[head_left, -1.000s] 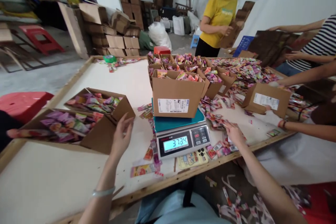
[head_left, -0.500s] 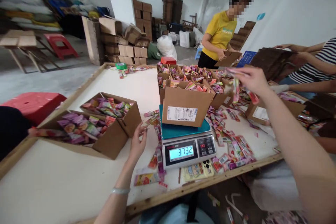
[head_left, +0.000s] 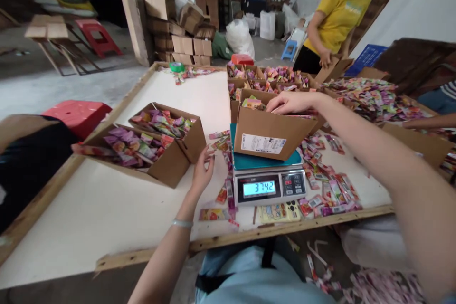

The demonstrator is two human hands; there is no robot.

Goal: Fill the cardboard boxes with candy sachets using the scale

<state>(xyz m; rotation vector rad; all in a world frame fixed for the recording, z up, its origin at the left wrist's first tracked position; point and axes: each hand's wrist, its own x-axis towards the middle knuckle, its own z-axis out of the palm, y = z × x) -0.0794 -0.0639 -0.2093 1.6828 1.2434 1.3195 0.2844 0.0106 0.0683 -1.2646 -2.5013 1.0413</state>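
Observation:
My right hand point(head_left: 290, 103) reaches over the rim of a cardboard box point(head_left: 295, 128) with a white label, its fingers bent round sachets and the fingertips hidden inside. Small colourful sachets point(head_left: 252, 102) show at the box's top. The box stands tilted on the teal pan of a digital scale point(head_left: 269, 187) with a lit display. My left hand point(head_left: 204, 168) holds nothing; its loosely curled fingers are apart, beside an open box point(head_left: 173, 166) of purple and red sachets. Behind that box is another filled box point(head_left: 194, 137).
Loose sachets point(head_left: 335, 190) lie right of the scale, and a phone in a yellow case point(head_left: 280, 212) lies in front. More filled boxes point(head_left: 245, 73) stand behind. A person in a yellow shirt point(head_left: 338, 14) handles cardboard. A red stool point(head_left: 78, 116) is at left.
My right hand has moved left and down, bringing sachets from the right of the box into its top. The scale's reading has risen slightly. My left hand stays beside the left box.

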